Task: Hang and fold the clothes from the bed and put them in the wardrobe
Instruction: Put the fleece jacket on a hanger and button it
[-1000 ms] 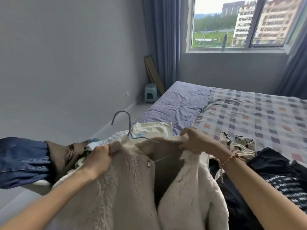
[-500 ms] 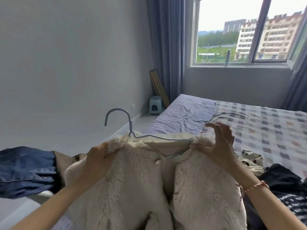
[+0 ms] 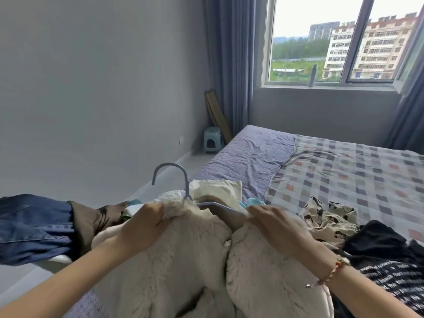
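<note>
A cream fleece coat (image 3: 190, 260) sits on a pale blue hanger (image 3: 181, 180) above the bed (image 3: 252, 154), its front hanging open below a button. My left hand (image 3: 146, 223) grips the coat's left shoulder by the collar. My right hand (image 3: 273, 223) lies on the right shoulder with its fingers curled over the collar edge near the hanger's arm. More clothes lie around: a cream folded piece (image 3: 218, 187), a patterned beige garment (image 3: 328, 219), black clothes (image 3: 385, 253), jeans (image 3: 34, 228) and a brown item (image 3: 91, 221).
A checked blanket (image 3: 355, 175) covers the right of the bed. A grey wall is on the left, with a strip of floor (image 3: 190, 161) beside the bed leading to a small blue stool (image 3: 213, 140) and a leaning board in the corner. Curtains frame the window.
The coat and hanger have come down lower toward the bed. My right hand went from spread fingers at the shoulder to lying on the right collar; my left hand kept its grip.
</note>
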Tool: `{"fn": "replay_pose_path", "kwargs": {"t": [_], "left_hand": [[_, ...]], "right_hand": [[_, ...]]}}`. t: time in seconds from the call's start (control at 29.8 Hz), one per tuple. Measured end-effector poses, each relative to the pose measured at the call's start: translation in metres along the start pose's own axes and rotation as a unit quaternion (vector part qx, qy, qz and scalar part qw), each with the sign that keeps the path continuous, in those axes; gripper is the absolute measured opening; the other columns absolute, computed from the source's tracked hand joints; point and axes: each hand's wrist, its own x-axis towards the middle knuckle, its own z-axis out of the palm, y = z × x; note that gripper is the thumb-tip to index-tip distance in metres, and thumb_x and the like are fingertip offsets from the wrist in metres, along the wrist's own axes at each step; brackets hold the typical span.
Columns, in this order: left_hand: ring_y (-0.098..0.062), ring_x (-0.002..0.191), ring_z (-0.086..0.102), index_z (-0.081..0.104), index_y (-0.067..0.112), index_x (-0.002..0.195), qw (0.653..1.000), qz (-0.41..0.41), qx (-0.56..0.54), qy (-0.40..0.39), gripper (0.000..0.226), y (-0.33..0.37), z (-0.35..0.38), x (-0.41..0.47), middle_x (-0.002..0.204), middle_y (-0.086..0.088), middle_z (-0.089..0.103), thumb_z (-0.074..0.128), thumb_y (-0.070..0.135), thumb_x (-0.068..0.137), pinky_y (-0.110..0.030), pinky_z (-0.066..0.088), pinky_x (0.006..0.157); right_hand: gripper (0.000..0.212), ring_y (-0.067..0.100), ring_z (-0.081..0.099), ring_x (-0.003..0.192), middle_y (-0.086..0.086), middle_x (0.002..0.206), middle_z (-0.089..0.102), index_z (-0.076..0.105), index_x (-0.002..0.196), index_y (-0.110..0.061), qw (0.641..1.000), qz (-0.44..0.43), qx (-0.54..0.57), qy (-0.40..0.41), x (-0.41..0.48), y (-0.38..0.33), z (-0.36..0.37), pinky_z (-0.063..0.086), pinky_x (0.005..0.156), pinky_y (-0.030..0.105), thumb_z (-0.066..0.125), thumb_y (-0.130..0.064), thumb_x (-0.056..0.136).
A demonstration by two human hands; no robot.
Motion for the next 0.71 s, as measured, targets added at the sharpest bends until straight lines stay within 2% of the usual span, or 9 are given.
{"fn": "replay_pose_path", "kwargs": {"t": [0.17, 0.24, 0.3, 0.4, 0.44, 0.47, 0.57, 0.64, 0.71], "left_hand": [[-0.008, 0.08, 0.058, 0.071, 0.008, 0.089, 0.999, -0.003, 0.027, 0.022, 0.045, 0.011, 0.014, 0.011, 0.08, -0.004, 0.072, 0.039, 0.038, 0.079, -0.01, 0.033, 0.067], [-0.01, 0.078, 0.062, 0.069, 0.007, 0.093, 1.0, 0.007, 0.019, 0.006, 0.051, 0.013, 0.016, 0.013, 0.083, -0.005, 0.071, 0.035, 0.042, 0.079, -0.014, 0.04, 0.068], [-0.006, 0.081, 0.061, 0.064, 0.011, 0.096, 0.998, 0.009, 0.015, -0.053, 0.054, 0.018, 0.015, 0.017, 0.084, 0.008, 0.064, 0.029, 0.049, 0.079, -0.011, 0.044, 0.073], [0.005, 0.051, 0.049, 0.065, 0.021, 0.062, 0.972, 0.096, 0.118, -0.181, 0.017, 0.04, 0.03, 0.019, 0.056, 0.017, 0.052, 0.065, 0.037, 0.064, -0.008, 0.038, 0.047], [0.004, 0.043, 0.048, 0.058, 0.021, 0.05, 0.961, 0.096, 0.162, -0.201, 0.022, 0.042, 0.039, 0.015, 0.048, 0.014, 0.053, 0.071, 0.038, 0.056, -0.011, 0.035, 0.043], [0.002, 0.043, 0.051, 0.057, 0.023, 0.052, 0.965, 0.055, 0.161, -0.199, 0.025, 0.041, 0.044, 0.012, 0.049, 0.013, 0.056, 0.076, 0.039, 0.053, -0.011, 0.035, 0.043], [-0.007, 0.086, 0.063, 0.062, 0.018, 0.107, 0.995, -0.052, 0.043, -0.077, 0.019, 0.03, 0.027, 0.014, 0.093, 0.0, 0.068, 0.059, 0.017, 0.088, -0.013, 0.041, 0.072], [0.012, 0.08, 0.058, 0.058, 0.036, 0.09, 0.996, -0.07, -0.057, 0.016, 0.021, 0.009, 0.009, 0.012, 0.083, 0.018, 0.064, 0.052, 0.016, 0.09, -0.003, 0.037, 0.07], [0.014, 0.071, 0.057, 0.053, 0.039, 0.075, 0.989, -0.064, -0.097, 0.095, 0.01, -0.007, -0.002, 0.012, 0.074, 0.025, 0.063, 0.045, 0.034, 0.08, -0.009, 0.04, 0.063]], "right_hand": [[0.046, 0.017, 0.051, 0.053, 0.0, 0.062, 0.058, 0.052, 0.071, -0.011, 0.998, -0.01, 0.063, 0.019, -0.001, -0.018, 0.019, 0.033, 0.051, 0.023, 0.032, -0.041, 0.099], [0.033, 0.018, 0.051, 0.052, -0.001, 0.061, 0.058, 0.052, 0.07, -0.013, 0.996, -0.001, 0.056, 0.073, -0.002, -0.017, 0.024, 0.035, 0.05, 0.025, 0.042, -0.032, 0.095], [0.026, 0.006, 0.042, 0.051, -0.011, 0.058, 0.048, 0.05, 0.07, -0.018, 0.984, 0.034, 0.078, 0.158, -0.001, -0.025, 0.022, 0.034, 0.051, 0.018, 0.047, -0.029, 0.092], [0.033, -0.001, 0.03, 0.05, -0.012, 0.057, 0.032, 0.048, 0.061, -0.02, 0.947, 0.092, 0.138, 0.277, 0.018, -0.051, 0.003, 0.024, 0.051, 0.003, 0.049, -0.031, 0.092], [0.032, 0.0, 0.03, 0.05, -0.012, 0.058, 0.032, 0.05, 0.061, -0.018, 0.944, 0.082, 0.143, 0.287, 0.024, -0.06, -0.002, 0.024, 0.051, 0.004, 0.051, -0.026, 0.091], [0.03, 0.001, 0.03, 0.051, -0.013, 0.057, 0.032, 0.054, 0.062, -0.015, 0.944, 0.061, 0.133, 0.297, 0.028, -0.069, -0.007, 0.025, 0.051, 0.006, 0.051, -0.022, 0.09], [0.029, 0.005, 0.042, 0.054, -0.007, 0.06, 0.05, 0.066, 0.074, -0.006, 0.952, 0.012, 0.086, 0.293, 0.015, -0.072, -0.013, 0.036, 0.052, 0.015, 0.048, -0.018, 0.093], [0.039, 0.012, 0.06, 0.08, 0.0, 0.089, 0.067, 0.07, 0.094, -0.006, 0.972, -0.012, 0.056, 0.226, -0.002, -0.071, -0.009, 0.046, 0.075, 0.02, 0.038, -0.028, 0.099], [0.047, 0.009, 0.053, 0.114, 0.0, 0.116, 0.065, 0.071, 0.103, -0.01, 0.991, -0.066, 0.046, 0.109, -0.013, -0.07, 0.0, 0.035, 0.102, 0.018, 0.034, -0.038, 0.1]]}}
